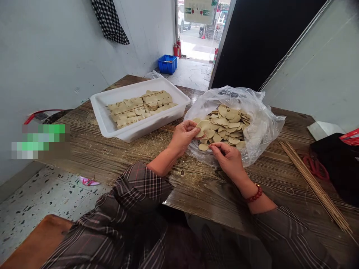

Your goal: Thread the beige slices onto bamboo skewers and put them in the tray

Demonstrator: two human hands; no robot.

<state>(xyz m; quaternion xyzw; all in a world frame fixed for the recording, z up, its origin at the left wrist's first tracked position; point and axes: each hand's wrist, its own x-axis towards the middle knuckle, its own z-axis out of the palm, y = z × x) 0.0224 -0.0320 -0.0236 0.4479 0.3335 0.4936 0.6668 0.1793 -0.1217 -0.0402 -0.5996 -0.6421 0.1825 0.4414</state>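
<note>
My left hand [186, 134] pinches a thin, pale beige slice [203, 128] at the near left edge of an open clear plastic bag [259, 130]. In my right hand [227, 157], closed at the fingertips, is a thin wooden skewer [208, 138], whose upper end meets the slice. Many loose slices [228, 121] lie heaped in the bag. To the left, a white tray [134, 133] holds skewers threaded with similar slices [140, 106]. A bundle of bare skewers [314, 181] rests on the table at the right.
The wooden table [112, 160] carries red-handled scissors [315, 167] and a black item [336, 160] at the right. A blue crate [167, 65] and red fire extinguishers [177, 49] stand near the doorway. An orange-brown seat [39, 243] is at lower left.
</note>
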